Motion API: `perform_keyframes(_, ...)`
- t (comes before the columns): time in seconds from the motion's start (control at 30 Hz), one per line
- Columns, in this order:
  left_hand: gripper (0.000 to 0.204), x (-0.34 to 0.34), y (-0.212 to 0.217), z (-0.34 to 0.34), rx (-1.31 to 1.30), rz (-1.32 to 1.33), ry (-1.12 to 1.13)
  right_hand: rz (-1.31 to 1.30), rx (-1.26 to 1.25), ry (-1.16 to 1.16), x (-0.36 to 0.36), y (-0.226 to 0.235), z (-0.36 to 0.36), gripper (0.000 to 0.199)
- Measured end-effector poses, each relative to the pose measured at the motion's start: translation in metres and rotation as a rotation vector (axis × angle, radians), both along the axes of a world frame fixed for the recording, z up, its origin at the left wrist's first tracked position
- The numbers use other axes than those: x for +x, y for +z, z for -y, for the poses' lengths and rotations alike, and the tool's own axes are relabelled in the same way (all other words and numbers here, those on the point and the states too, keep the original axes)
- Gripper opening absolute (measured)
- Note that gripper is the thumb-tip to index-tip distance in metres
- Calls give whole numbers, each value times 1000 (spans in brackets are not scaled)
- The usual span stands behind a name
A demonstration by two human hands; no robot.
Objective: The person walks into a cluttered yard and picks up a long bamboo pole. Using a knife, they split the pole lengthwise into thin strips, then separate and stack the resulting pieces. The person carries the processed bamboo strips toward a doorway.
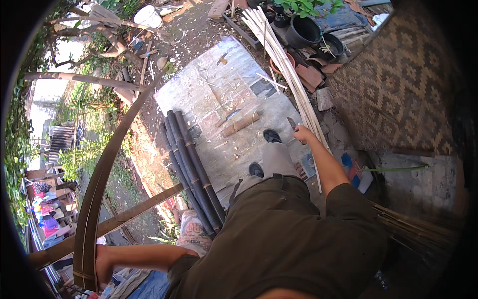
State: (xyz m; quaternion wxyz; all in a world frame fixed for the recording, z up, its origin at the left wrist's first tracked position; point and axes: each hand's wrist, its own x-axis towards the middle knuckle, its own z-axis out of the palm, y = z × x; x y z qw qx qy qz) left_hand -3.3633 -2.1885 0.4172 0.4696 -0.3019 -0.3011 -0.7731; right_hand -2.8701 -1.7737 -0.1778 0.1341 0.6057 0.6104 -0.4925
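A long, dark brown length of split bamboo (pixel 103 169) curves up the left side of the view. My left hand (pixel 103 264) is closed around its near end, with the fingers mostly hidden behind it. Out to the right, my right hand (pixel 302 133) grips a knife (pixel 292 122), its short blade pointing up and away. The knife is just beside a bundle of long pale bamboo strips (pixel 286 65). On the ground sheet (pixel 214 74) ahead of my feet lies a short brown bamboo section (pixel 241 124), with a thin tool (pixel 232 115) next to it.
Several dark bamboo poles (pixel 196 167) lie left of my legs, near a printed sack (pixel 192 230). A wooden rail (pixel 134 213) crosses at the left. A woven bamboo panel (pixel 398 89) stands at the right. Black pots (pixel 303 32) are at the far right, and a white bucket (pixel 148 17) far left.
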Motion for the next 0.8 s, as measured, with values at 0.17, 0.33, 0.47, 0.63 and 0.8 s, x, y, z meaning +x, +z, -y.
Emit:
perform_keyframes(0.17,41,17,-8,3,3,62,290,166,7,221,-25,-112,-76,44)
perform_keyframes(0.33,34,39,-29,46,129,151,467,314,47,850,-67,-197,-171,36)
perform_keyframes(0.47,31,84,-41,45,173,254,641,529,151,468,-126,-116,-214,38)
perform_keyframes(0.63,29,115,-45,-12,104,346,671,307,375,649,-231,-60,-260,37)
perform_keyframes(0.8,23,137,-74,-10,-74,252,469,-349,545,801,-406,-25,-216,51)
